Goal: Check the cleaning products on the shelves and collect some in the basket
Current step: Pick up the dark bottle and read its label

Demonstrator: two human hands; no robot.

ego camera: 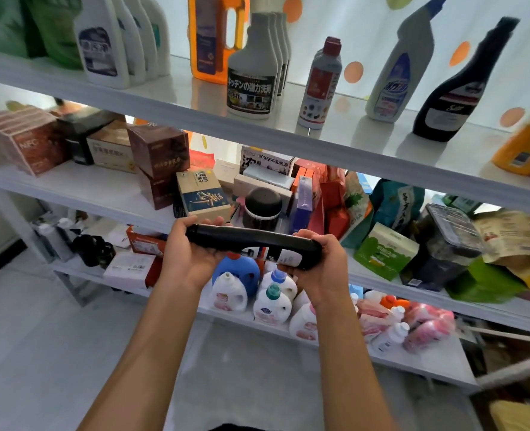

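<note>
A black angled-neck cleaner bottle (251, 242) lies sideways between both hands, in front of the middle shelf. My left hand (189, 253) grips its neck end, fingers curled around it. My right hand (321, 265) holds the wide labelled base end from below. A matching black bottle (462, 88) stands upright on the top shelf (195, 115), beside a white angled-neck bottle (397, 73). The basket shows only as a brown rim (512, 371) at the lower right.
The top shelf also holds white spray refill bottles (252, 79), a red-capped can (319, 85) and an orange jug (214, 35). Boxes and bags crowd the middle shelf (102, 194). White and blue detergent jugs (269, 293) stand on the lower shelf. Grey floor lies at the left.
</note>
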